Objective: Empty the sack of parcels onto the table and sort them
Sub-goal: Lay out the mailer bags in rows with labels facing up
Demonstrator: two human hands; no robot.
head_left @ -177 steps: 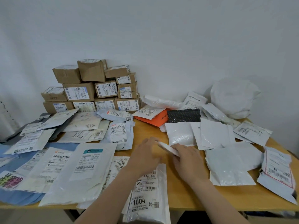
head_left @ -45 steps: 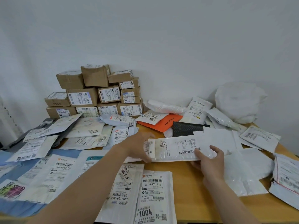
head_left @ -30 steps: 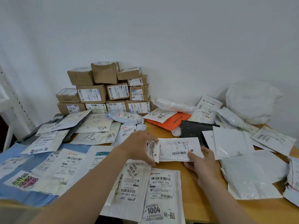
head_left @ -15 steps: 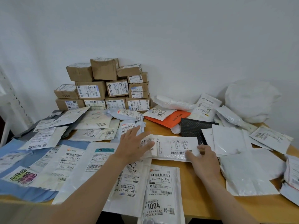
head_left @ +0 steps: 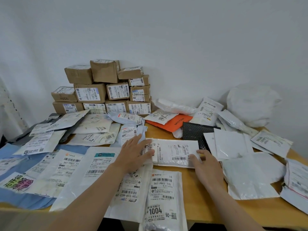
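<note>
Left hand (head_left: 133, 154) flat, fingers straight, pressing the mailer (head_left: 175, 152) (label up) onto the table (head_left: 195, 205). Right hand (head_left: 204, 164), to its right, fingers relaxed, rests on the same mailer.

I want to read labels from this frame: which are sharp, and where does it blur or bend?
Head view: the 1004 parcel reads sharply; the right-edge parcel is smeared; the table edge bows from wide-angle distortion; light is even.
</note>
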